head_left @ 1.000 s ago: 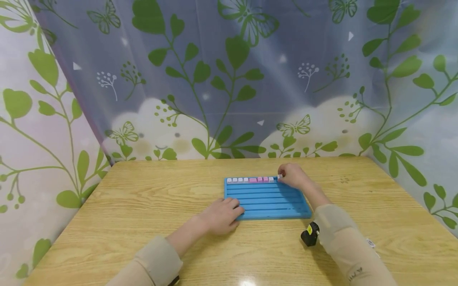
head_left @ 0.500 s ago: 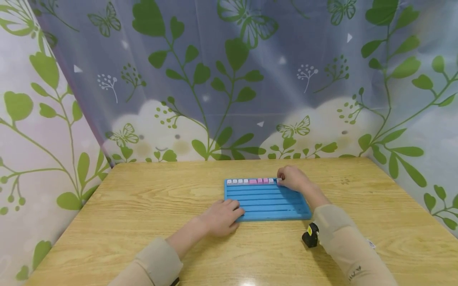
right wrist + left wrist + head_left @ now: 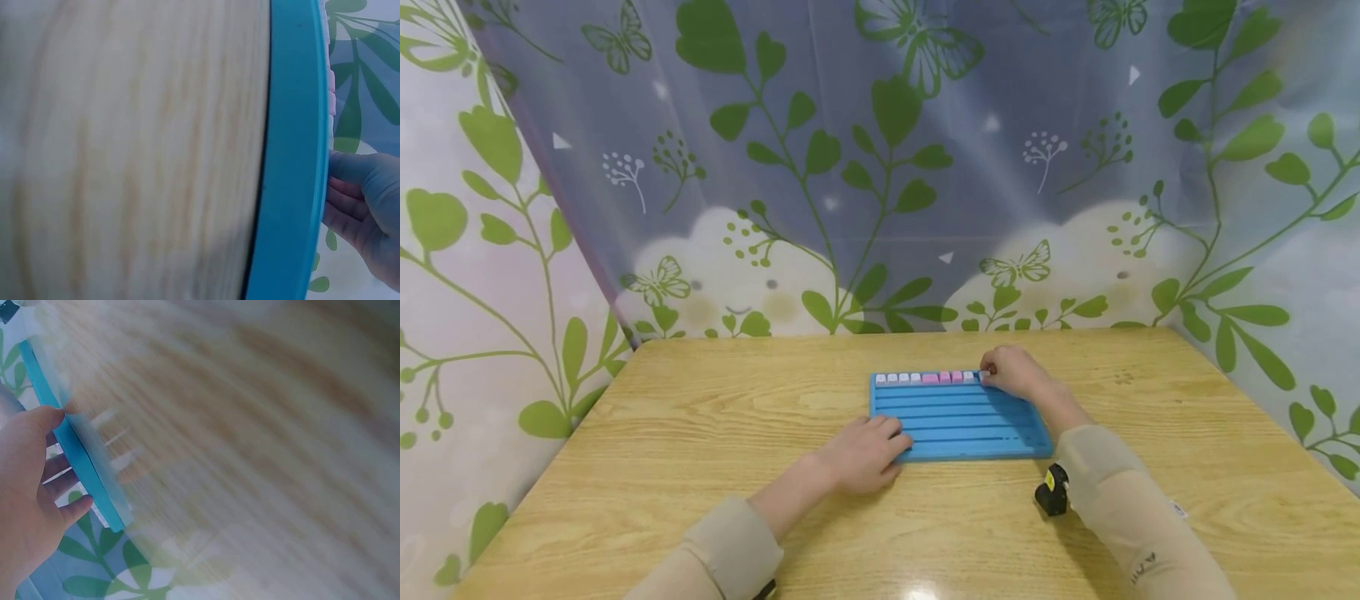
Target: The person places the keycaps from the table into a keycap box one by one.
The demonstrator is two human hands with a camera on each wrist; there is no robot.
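The blue tray (image 3: 962, 457) lies flat on the wood-grain table (image 3: 715, 400), roughly centred before the person, its long ridges running from left to right. Along its far edge stands a row of keycaps (image 3: 904, 379): four white at the left end, then a wide pink one, two smaller pink ones and another white. The right hand (image 3: 1015, 372) is at the far right corner, thumb and fingertips together on a whitish keycap (image 3: 985, 377) beyond a short gap in the row; the fingers partly cover this piece, and whether it is fully seated cannot be told. The left hand (image 3: 863, 454) is clamped on the near left corner of the tray, with the thumb at the outer near wall and the fingers over the rim; the left wrist view shows the tray's blue wall between them. Both forearms wear beige sleeves (image 3: 1105, 458), and a black device (image 3: 1052, 492) projects beside the right cuff. Behind the table hangs a curtain (image 3: 880, 275) printed with green leaves and butterflies.
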